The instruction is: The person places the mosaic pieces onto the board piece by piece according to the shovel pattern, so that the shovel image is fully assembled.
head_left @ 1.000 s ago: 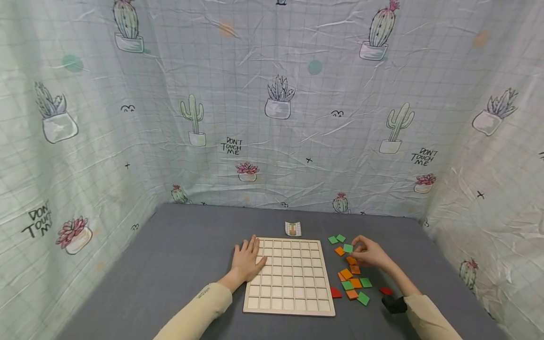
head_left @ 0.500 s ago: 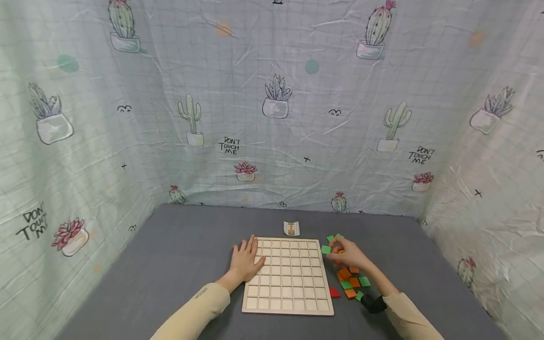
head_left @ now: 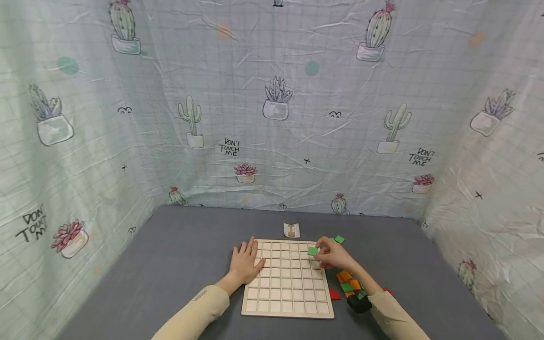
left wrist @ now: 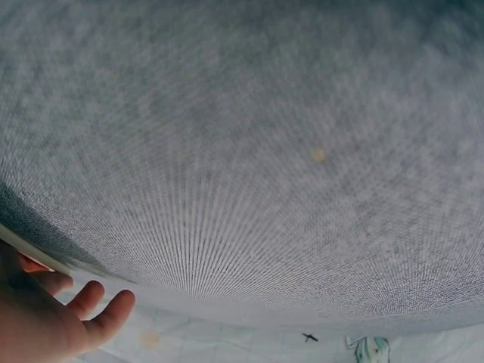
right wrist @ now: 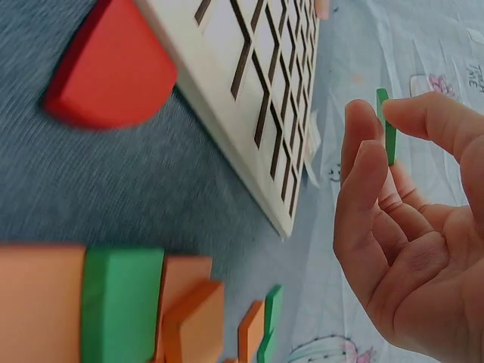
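Note:
A pale wooden grid board lies on the dark grey table. My left hand rests flat on its upper left edge, fingers and thumb spread; in the left wrist view the hand fills only the lower left corner. Between thumb and fingertips, my right hand pinches a thin green square tile over the board's upper right corner. Seen edge-on in the right wrist view, the tile is apart from the board's frame. My right forearm partly hides the loose pieces.
Orange tiles and green tiles lie in a loose pile right of the board. A red rounded piece sits by its right edge. Behind the board is a small patterned card. Cactus-print cloth surrounds the table.
My right hand has carried the green tile leftward from the loose tiles to above the board's upper right corner. The left hand has stayed in place on the board.

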Demonstrator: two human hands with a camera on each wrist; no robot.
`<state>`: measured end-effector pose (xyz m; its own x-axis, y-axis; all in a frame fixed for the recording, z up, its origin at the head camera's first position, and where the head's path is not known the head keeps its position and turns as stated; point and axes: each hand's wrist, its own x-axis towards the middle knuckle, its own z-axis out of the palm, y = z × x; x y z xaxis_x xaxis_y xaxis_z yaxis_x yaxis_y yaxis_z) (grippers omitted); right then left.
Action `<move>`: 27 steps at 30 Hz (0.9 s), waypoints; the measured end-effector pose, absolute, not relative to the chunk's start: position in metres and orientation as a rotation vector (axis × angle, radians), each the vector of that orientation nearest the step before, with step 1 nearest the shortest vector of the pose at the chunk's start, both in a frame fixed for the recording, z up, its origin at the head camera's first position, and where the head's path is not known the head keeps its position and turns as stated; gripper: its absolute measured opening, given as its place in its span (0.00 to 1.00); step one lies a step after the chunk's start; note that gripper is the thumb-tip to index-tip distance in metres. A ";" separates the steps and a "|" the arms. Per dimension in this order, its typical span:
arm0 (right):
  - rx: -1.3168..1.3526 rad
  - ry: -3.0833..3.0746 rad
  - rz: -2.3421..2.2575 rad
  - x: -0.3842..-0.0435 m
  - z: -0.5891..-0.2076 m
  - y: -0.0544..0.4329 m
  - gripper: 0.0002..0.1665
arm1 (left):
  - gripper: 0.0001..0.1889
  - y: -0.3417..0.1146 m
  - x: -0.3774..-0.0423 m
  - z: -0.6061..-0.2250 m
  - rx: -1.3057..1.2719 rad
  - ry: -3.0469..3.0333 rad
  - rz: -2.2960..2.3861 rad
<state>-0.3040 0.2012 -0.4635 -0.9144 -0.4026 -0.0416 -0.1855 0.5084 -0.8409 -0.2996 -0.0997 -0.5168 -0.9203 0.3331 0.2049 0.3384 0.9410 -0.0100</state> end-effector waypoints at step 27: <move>-0.343 2.437 -1.445 -0.346 -0.476 0.114 0.18 | 0.34 -0.100 -0.298 -0.516 -0.494 -2.872 0.001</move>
